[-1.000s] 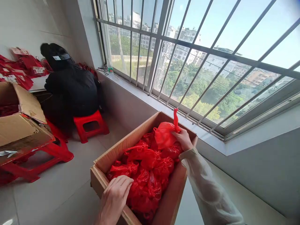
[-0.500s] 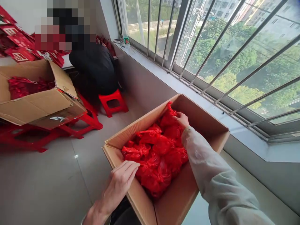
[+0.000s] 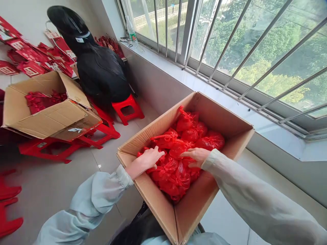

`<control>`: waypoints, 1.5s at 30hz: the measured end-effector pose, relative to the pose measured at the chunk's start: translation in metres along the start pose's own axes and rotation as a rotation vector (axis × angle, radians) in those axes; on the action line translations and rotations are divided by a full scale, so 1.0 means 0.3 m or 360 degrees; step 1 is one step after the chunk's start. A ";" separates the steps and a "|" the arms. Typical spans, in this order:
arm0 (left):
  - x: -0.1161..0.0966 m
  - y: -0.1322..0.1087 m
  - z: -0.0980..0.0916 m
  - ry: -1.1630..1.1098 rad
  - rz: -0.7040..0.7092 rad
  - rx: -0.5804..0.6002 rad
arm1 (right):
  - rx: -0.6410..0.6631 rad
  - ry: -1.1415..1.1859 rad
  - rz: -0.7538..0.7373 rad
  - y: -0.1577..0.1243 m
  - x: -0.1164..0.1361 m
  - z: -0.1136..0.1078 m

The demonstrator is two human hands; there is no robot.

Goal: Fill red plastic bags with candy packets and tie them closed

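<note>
An open cardboard box (image 3: pixel 217 115) sits in front of me, filled with several tied red plastic bags (image 3: pixel 189 134). Both my hands are inside it. My left hand (image 3: pixel 149 159) lies on the bags near the left wall, fingers stretched forward and slightly curled. My right hand (image 3: pixel 195 156) rests flat on the bags in the middle, fingers pointing left toward the other hand. Neither hand has a bag lifted. Pale sleeves cover both arms.
A second open cardboard box (image 3: pixel 51 115) with red items rests on red plastic stools (image 3: pixel 63 149) at left. A person in black (image 3: pixel 99 71) sits on a red stool (image 3: pixel 127 107) by the wall. A barred window (image 3: pixel 230 41) and sill (image 3: pixel 194 81) run along the right.
My left hand left the box's front rim and went onto the bags. My right hand set down the bag it held high and came back to the middle of the box.
</note>
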State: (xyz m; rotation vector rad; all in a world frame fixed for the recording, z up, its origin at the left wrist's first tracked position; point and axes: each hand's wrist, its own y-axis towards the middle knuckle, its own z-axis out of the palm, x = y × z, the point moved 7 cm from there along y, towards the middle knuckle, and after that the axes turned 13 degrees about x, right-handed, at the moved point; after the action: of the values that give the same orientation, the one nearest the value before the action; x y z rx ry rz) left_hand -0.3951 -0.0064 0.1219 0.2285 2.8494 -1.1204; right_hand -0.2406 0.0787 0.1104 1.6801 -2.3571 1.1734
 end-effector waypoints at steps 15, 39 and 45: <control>0.159 -0.173 -0.234 -0.0278 -0.0233 -0.0745 | 0.0299 -0.0456 -0.0094 0.187 0.200 0.137; 0.101 -0.132 -0.226 -0.0439 0.0008 -0.0835 | -0.0249 -0.0033 0.0024 0.084 0.077 -0.064; 0.024 -0.065 -0.181 -0.0638 0.0205 -0.0661 | -0.0437 0.0314 -0.0166 0.103 0.149 -0.088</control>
State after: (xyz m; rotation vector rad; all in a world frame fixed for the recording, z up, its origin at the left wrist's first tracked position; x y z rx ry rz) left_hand -0.4062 0.0173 0.1739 0.1375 2.5793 -0.4652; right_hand -0.2952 0.0621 0.1308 1.5021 -2.1675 0.9041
